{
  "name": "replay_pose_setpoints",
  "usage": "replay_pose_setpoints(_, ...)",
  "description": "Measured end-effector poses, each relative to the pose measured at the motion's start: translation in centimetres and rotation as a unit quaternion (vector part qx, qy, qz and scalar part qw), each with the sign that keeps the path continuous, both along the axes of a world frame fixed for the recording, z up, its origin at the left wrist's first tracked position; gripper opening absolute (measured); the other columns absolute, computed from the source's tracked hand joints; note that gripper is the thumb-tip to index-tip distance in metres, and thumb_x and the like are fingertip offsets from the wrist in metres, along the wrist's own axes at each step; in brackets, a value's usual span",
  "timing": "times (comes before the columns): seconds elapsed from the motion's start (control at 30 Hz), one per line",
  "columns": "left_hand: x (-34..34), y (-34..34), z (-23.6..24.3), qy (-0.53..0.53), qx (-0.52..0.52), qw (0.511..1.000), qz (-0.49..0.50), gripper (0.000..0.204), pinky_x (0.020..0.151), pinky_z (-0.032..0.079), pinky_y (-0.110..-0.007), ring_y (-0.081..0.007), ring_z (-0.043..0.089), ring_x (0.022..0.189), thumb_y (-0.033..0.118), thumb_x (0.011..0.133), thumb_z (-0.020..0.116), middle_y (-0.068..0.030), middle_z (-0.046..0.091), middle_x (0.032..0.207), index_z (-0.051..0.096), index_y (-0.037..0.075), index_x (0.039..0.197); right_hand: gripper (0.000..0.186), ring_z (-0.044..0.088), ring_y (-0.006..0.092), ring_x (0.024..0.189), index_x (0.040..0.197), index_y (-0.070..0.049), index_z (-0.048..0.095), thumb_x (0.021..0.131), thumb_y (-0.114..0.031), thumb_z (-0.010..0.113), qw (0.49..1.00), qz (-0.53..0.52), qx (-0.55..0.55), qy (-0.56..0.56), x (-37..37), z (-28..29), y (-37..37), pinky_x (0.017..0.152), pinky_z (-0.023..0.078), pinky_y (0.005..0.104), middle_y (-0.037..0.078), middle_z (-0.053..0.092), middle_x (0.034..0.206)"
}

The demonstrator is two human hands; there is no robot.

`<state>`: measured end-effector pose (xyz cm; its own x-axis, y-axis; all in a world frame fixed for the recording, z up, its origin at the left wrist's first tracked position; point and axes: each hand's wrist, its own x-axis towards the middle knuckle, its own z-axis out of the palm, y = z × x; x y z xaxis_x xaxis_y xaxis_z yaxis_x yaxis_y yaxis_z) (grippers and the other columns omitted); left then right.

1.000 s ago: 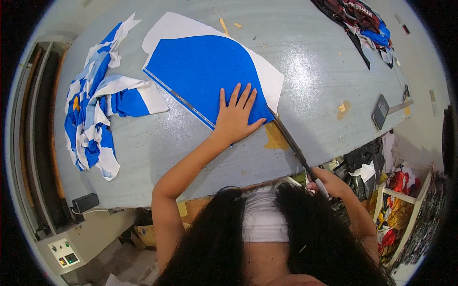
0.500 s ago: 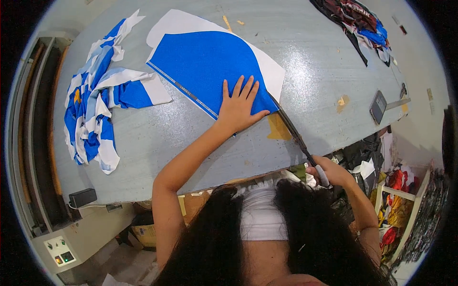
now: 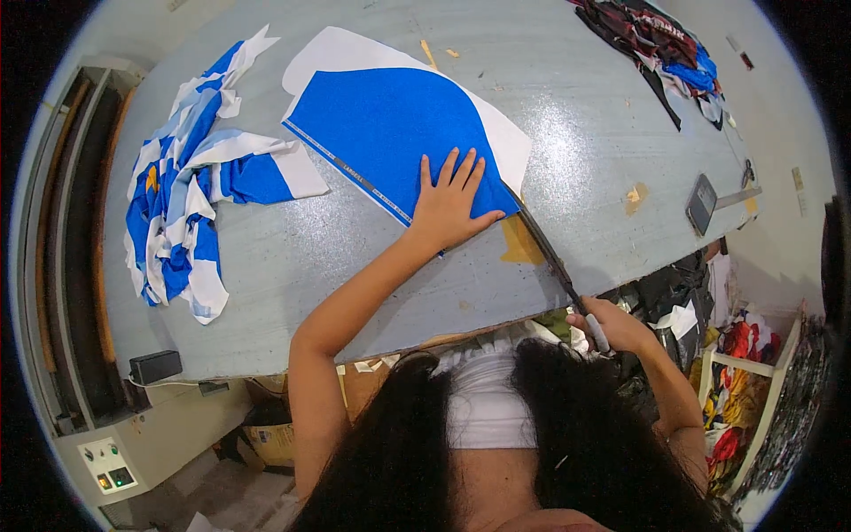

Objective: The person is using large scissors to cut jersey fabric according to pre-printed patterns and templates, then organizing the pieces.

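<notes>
Head view: left hand (image 3: pixel 448 208) pressed flat on blue fabric (image 3: pixel 390 129), fingers (image 3: pixel 454 168) spread wide, holding nothing. Fabric lying on white paper (image 3: pixel 341 49) on grey bench (image 3: pixel 292 257), reaching up and left from those fingers. Right hand (image 3: pixel 613 326) at bench edge, fingers closed around handle of long scissors (image 3: pixel 542 251). Blades running up-left from that grip, tip touching fabric edge just right of left thumb. Striped scraps (image 3: pixel 186 204) well apart, far left. Dark clothes (image 3: pixel 660 44) far up right.
</notes>
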<state>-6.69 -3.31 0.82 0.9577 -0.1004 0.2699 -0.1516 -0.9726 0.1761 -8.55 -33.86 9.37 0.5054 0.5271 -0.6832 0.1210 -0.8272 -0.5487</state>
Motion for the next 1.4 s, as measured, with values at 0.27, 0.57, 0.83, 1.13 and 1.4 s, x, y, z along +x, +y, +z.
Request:
replay_pose_setpoints(0.27,0.0,0.2,-1.0,-0.036,-0.013,0.999,-0.004,0.086,0.100,0.005,-0.062,-0.0297,0.022,0.129,0.064,0.075,0.045,-0.0138,0.030,0.138,0.034,-0.001,0.131,0.052,0.054,0.0341,0.068,0.081,0.006,0.049,0.086,-0.046,0.049,0.999,0.016,-0.017,-0.028,-0.8,-0.3,0.9,0.065,0.042,0.0401,0.025,0.054,0.073)
replay_pose_setpoints(0.57,0.2,0.2,-0.4,0.000,-0.008,1.000,0.007,0.088,0.101,0.003,-0.059,-0.0277,0.017,0.132,0.066,0.075,0.043,-0.0139,0.024,0.141,0.028,0.002,0.134,0.053,0.056,0.0305,0.068,0.084,0.006,0.050,0.087,-0.047,0.045,0.999,0.011,-0.015,-0.029,-1.3,1.3,2.2,0.062,0.042,0.0384,0.022,0.056,0.073)
replay_pose_setpoints(0.83,0.2,-0.1,-0.4,-0.006,-0.006,1.000,0.014,0.090,0.101,0.003,-0.060,-0.0266,0.018,0.132,0.066,0.075,0.044,-0.0155,0.024,0.140,0.028,-0.001,0.133,0.067,0.058,0.0363,0.074,0.081,0.009,0.052,0.085,-0.057,0.041,1.000,0.014,-0.016,-0.007,-0.2,0.2,3.4,0.067,0.043,0.0412,0.027,0.057,0.076)
replay_pose_setpoints(1.13,0.1,0.2,-0.4,-0.012,-0.015,1.000,0.003,0.090,0.101,0.004,-0.060,-0.0271,0.017,0.132,0.066,0.075,0.043,-0.0158,0.025,0.140,0.028,-0.002,0.133,0.070,0.057,0.0432,0.080,0.090,0.011,0.052,0.086,-0.057,0.035,0.993,0.051,-0.027,-0.107,-1.4,0.3,4.6,0.072,0.043,0.0449,0.032,0.057,0.081)
replay_pose_setpoints(1.4,-0.1,0.1,-0.5,-0.015,-0.020,1.000,0.003,0.091,0.101,0.004,-0.060,-0.0278,0.017,0.132,0.066,0.074,0.045,-0.0167,0.025,0.140,0.029,-0.003,0.132,0.070,0.060,0.0346,0.075,0.093,0.009,0.052,0.086,-0.058,0.036,0.999,0.003,-0.026,-0.037,-0.8,0.5,5.9,0.068,0.045,0.0401,0.025,0.059,0.078)
